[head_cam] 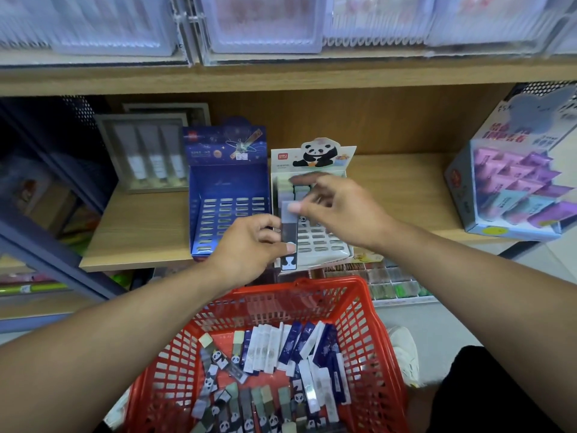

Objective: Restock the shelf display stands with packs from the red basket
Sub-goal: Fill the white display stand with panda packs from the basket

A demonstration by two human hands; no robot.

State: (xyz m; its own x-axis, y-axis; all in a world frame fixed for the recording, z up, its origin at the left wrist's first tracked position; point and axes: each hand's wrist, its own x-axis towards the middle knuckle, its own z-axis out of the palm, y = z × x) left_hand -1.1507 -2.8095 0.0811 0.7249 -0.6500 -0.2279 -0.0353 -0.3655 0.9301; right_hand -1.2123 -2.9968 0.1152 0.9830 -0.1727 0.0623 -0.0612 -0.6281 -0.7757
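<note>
Your left hand (249, 245) grips a slim panda pack (288, 242), dark with a pale top, your right hand (337, 210) pinches its top end, both over the white panda stand (315, 214), blue stand (228, 195) beside it, red basket (368, 332) of packs below.

A red basket (359, 310) of open plastic mesh sits below the shelf, holding a loose heap of slim packs (271, 364), some panda-printed, some dark blue, some white. On the shelf stand two slotted display stands side by side: a blue one (228, 195) and a white panda one (315, 239). One panda pack (288, 239) is held upright before the white stand.
</note>
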